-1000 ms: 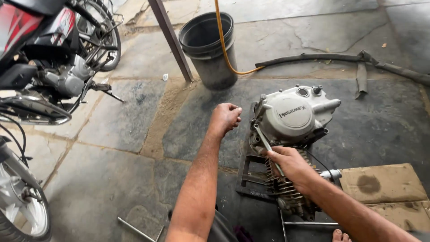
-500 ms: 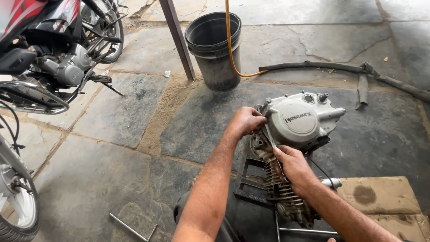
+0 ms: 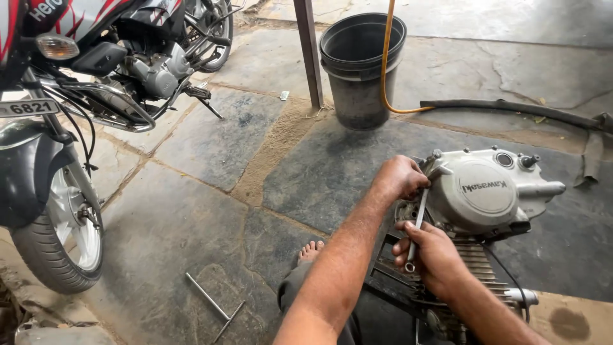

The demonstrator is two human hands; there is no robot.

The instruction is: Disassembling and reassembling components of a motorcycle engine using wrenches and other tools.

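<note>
A silver motorcycle engine (image 3: pixel 485 195) stands on a dark metal stand on the stone floor at the right. My left hand (image 3: pixel 401 177) is closed against the engine's upper left corner, at the head of a slim metal wrench (image 3: pixel 418 220). My right hand (image 3: pixel 434 252) grips the lower end of that wrench, in front of the engine's cooling fins (image 3: pixel 480 263). The wrench runs steeply upward from my right hand to the engine's edge. What my left fingers press on is hidden.
A black bucket (image 3: pixel 359 67) with an orange hose (image 3: pixel 385 64) stands behind the engine beside a metal post (image 3: pixel 308 51). A black hose (image 3: pixel 511 110) lies at the back right. Motorcycles (image 3: pixel 96 76) are parked at the left. A T-handle tool (image 3: pixel 214 306) lies near my bare foot (image 3: pixel 309 251).
My left hand has moved from the open floor over to the engine's upper left corner. My right hand has kept hold of the wrench, which now stands steeper. The view has shifted.
</note>
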